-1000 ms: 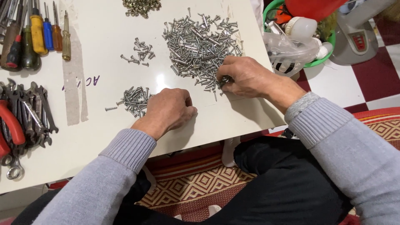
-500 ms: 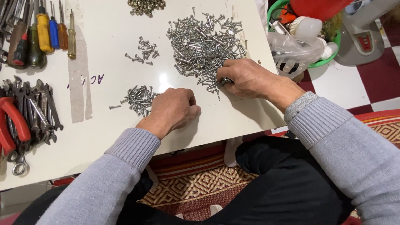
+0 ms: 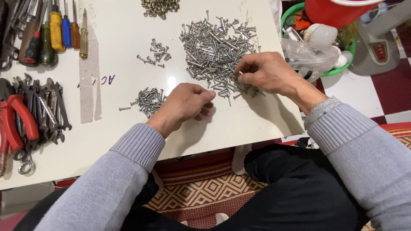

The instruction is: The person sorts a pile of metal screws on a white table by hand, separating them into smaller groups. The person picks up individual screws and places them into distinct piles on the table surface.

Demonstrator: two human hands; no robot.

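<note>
Right hand point(image 3: 267, 75) shifted, fingers pinching a screw at big screw pile point(image 3: 216, 47) edge; left hand point(image 3: 186, 102) curled

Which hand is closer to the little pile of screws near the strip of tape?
The left hand. It rests right beside the small pile of screws, just to its right. The right hand is farther off, at the big screw heap.

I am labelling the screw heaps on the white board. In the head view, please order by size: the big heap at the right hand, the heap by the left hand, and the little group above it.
1. Big heap
2. Heap by the left hand
3. Little group, looser and sparser
</note>
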